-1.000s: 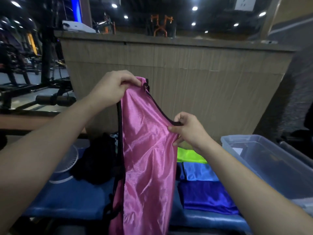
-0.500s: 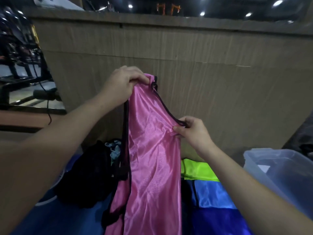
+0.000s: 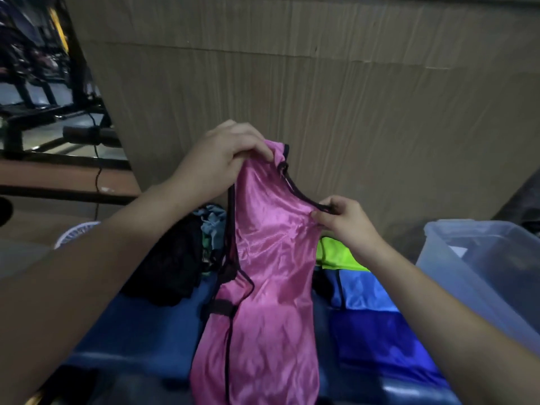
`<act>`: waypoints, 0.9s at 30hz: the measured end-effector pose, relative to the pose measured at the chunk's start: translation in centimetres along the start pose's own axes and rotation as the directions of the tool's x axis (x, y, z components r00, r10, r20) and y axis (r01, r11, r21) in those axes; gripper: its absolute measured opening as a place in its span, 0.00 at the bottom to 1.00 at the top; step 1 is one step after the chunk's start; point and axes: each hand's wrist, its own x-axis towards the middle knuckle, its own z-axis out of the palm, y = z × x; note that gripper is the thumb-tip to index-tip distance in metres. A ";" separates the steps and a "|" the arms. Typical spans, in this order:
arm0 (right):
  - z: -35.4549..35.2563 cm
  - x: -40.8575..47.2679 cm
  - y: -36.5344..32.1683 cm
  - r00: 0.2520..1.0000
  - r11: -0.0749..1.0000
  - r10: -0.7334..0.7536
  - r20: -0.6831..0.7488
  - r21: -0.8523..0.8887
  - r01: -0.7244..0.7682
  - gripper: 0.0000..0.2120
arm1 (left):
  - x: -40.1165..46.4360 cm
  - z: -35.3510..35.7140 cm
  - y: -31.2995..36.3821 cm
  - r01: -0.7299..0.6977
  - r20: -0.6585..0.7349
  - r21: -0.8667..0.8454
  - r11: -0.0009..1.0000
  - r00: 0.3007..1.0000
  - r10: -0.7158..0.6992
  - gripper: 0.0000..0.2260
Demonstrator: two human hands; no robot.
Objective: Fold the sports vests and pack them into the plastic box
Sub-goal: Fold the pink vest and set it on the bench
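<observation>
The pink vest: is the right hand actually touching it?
Touching. In the head view the right hand pinches the pink vest at its black-trimmed edge.

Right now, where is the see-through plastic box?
In the head view, the plastic box sits at the far right, just right of the folded blue vests and beyond the right hand.

No legible text — none anywhere.
</observation>
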 end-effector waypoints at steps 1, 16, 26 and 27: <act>0.1 -0.7 0.4 1.000 1.000 -0.007 0.004 -0.016 0.007 0.07 | -1.1 0.0 0.6 -0.014 0.026 -0.001 1.000 1.000 0.014 0.14; 1.7 -10.8 6.9 0.979 0.962 0.002 0.203 -0.269 0.054 0.14 | -18.0 4.5 6.2 -0.169 0.242 -0.045 0.984 0.954 0.175 0.24; 1.9 -15.4 10.5 0.927 0.824 -0.071 0.369 -0.502 0.263 0.15 | -27.8 7.7 8.5 -0.249 0.413 -0.039 0.968 0.878 0.243 0.19; 1.9 -15.6 10.9 0.912 0.800 -0.082 0.402 -0.519 0.301 0.14 | -28.5 8.1 8.5 -0.252 0.443 -0.040 0.967 0.863 0.243 0.19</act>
